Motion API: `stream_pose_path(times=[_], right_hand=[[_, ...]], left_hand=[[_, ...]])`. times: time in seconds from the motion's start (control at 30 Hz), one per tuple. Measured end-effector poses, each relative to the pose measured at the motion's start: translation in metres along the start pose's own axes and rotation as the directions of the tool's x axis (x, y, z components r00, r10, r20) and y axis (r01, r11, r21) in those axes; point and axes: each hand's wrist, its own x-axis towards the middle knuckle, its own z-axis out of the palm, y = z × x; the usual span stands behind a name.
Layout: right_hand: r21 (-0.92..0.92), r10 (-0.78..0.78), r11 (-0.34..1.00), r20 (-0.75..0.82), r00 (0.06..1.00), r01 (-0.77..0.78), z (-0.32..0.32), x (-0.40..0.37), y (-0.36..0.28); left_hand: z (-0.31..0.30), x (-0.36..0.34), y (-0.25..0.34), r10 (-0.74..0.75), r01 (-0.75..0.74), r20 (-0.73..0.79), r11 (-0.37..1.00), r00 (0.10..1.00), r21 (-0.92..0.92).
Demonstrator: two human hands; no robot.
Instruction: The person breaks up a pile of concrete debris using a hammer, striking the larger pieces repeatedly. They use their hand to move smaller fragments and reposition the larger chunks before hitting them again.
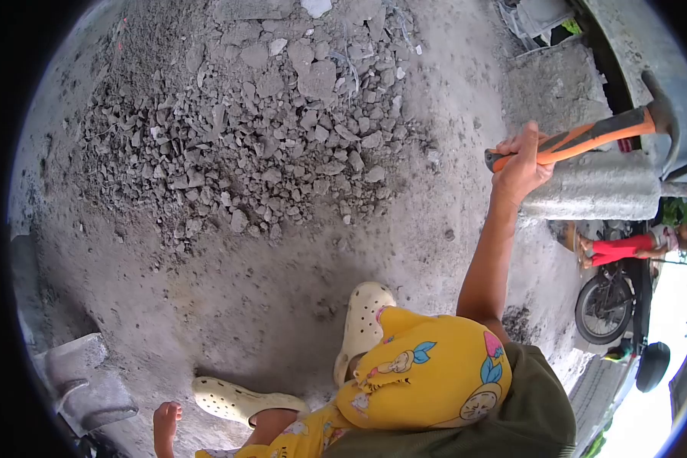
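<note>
Clenched the hammer (604, 136) in the right hand (523, 169), near the butt of its orange-and-black handle, raised beside the rubble (282, 145); called for a firm wrist and elbow room. Saw the left hand (168, 421) well apart, without telling open from closed. Noted jagged grey lumps, loose grit, dusty ground (267, 282).

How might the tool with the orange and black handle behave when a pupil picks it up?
The tool is probably stiff: its handle extends beyond the hand without sagging. It may feel top-heavy, since its dark, curved head sits at one end. The handle's black sections look like grip material, perhaps limiting slipping.
</note>
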Motion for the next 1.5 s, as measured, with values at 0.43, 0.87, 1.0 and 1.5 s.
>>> stream_pose_path(times=[0.43, 0.87, 1.0, 1.5], right_hand=[[-0.526, 0.798, 0.592, 0.271, 0.539, -0.611, -0.011, -0.120, 0.069], [-0.254, 0.237, 0.942, 0.037, 0.971, -0.220, -0.040, -0.091, 0.083], [-0.495, 0.874, 0.467, 0.133, 0.467, -0.733, -0.053, -0.136, 0.097], [0.097, 0.027, 0.995, -0.056, 0.998, -0.022, -0.053, -0.017, -0.039]], left_hand=[[-0.010, 0.004, 0.060, 0.188, -0.190, -0.088, 0.982, 0.978, -0.015], [-0.016, 0.030, 0.007, 0.155, -0.155, -0.042, 0.988, 0.987, -0.004], [-0.014, 0.030, 0.031, 0.209, -0.208, -0.038, 0.978, 0.977, 0.031], [-0.021, 0.042, 0.001, 0.149, -0.149, -0.014, 0.988, 0.989, -0.050]])
